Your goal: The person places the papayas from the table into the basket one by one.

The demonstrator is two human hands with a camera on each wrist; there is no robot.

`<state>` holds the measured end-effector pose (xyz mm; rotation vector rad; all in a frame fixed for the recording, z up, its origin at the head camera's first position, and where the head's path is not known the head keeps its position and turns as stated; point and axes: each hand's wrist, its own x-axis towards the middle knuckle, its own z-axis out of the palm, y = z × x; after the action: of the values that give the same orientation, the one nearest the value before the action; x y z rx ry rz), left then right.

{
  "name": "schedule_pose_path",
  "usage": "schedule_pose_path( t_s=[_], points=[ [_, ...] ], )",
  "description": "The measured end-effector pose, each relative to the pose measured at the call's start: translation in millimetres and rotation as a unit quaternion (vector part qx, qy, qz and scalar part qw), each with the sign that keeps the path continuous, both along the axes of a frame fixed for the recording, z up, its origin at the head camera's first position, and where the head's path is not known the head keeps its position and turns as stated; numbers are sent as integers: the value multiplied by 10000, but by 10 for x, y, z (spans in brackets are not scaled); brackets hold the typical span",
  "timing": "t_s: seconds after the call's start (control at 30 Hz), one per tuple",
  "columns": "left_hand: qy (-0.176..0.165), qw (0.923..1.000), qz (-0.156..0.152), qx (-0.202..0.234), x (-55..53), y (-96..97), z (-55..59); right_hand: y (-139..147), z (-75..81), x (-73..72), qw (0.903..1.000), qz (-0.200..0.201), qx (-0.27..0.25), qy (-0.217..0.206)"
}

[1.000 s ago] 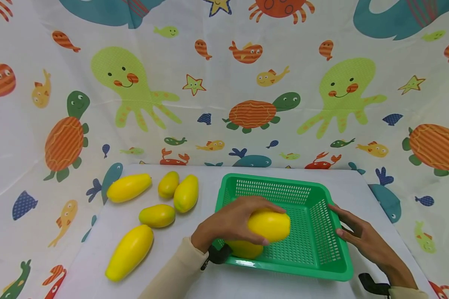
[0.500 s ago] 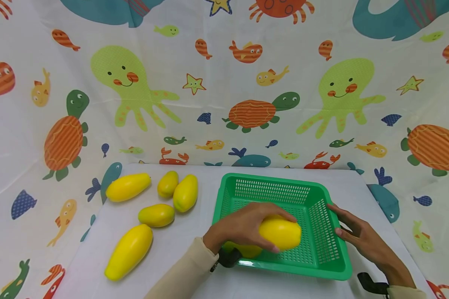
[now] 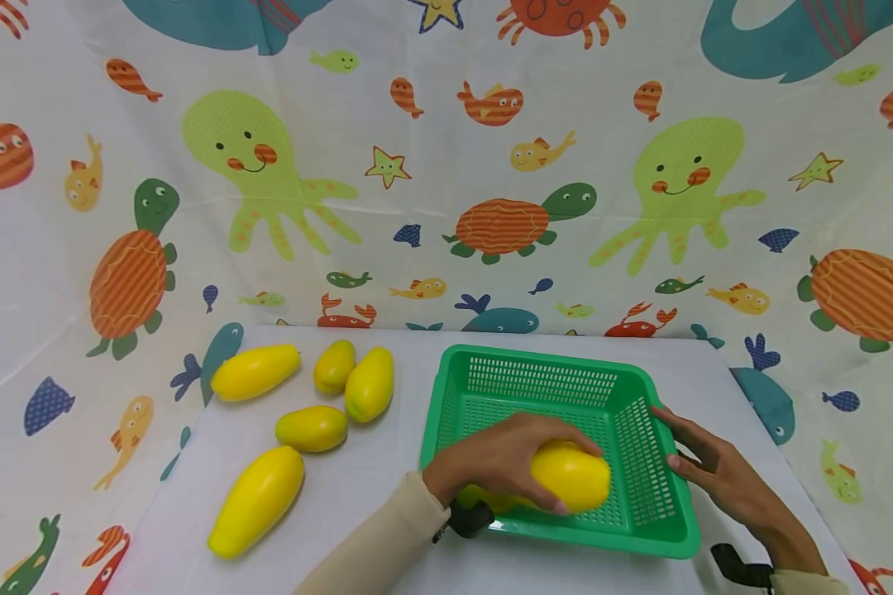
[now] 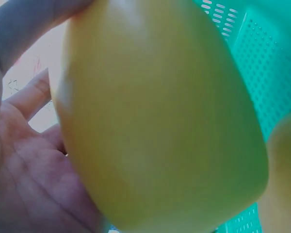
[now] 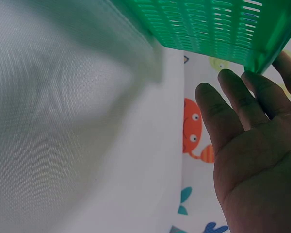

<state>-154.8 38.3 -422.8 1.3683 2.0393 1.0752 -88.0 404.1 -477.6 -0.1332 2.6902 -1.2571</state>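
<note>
My left hand grips a large yellow papaya, thumb on the near side and fingers over the far side. It is low inside the green plastic basket. Under my left wrist, partly hidden, another papaya lies in the basket's near left corner. The held papaya fills most of the left wrist view, with part of the other papaya at its right edge. My right hand touches the basket's right rim; in the right wrist view its fingers are extended, tips close to the basket wall.
Several yellow papayas lie left of the basket on the white cloth: a long papaya in front, a smaller papaya behind it, others farther back. Behind the table hangs a curtain printed with sea animals.
My left hand has carried the papaya rightward and lower within the basket. The right hand, the basket and the papayas on the cloth stay where they were.
</note>
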Motion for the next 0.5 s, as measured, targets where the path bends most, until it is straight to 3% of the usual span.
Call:
schedule_pose_path(
  t_s=[0.5],
  points=[
    [55, 9998, -48, -182, 21, 140, -130, -5, -3, 2, 10000, -22, 46, -20]
  ],
)
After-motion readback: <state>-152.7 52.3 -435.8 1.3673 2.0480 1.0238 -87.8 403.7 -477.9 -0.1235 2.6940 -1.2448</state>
